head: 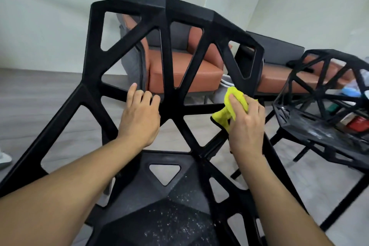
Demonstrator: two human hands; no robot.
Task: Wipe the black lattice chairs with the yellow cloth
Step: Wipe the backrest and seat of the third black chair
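A black lattice chair (169, 32) fills the middle of the view, its backrest facing me and its seat at the bottom speckled with white dust. My left hand (139, 118) grips a lower bar of the backrest, fingers curled through an opening. My right hand (245, 126) holds a bunched yellow cloth (225, 118) pressed against the bar at the backrest's lower right. A second black lattice chair (319, 118) stands to the right, its seat also dusty.
Behind the chairs stand an orange and grey armchair (183, 68) and a matching sofa (279, 78) against a pale wall. Coloured items (357, 124) show through the second chair's lattice. A white shoe (4, 160) lies at the left edge on the grey floor.
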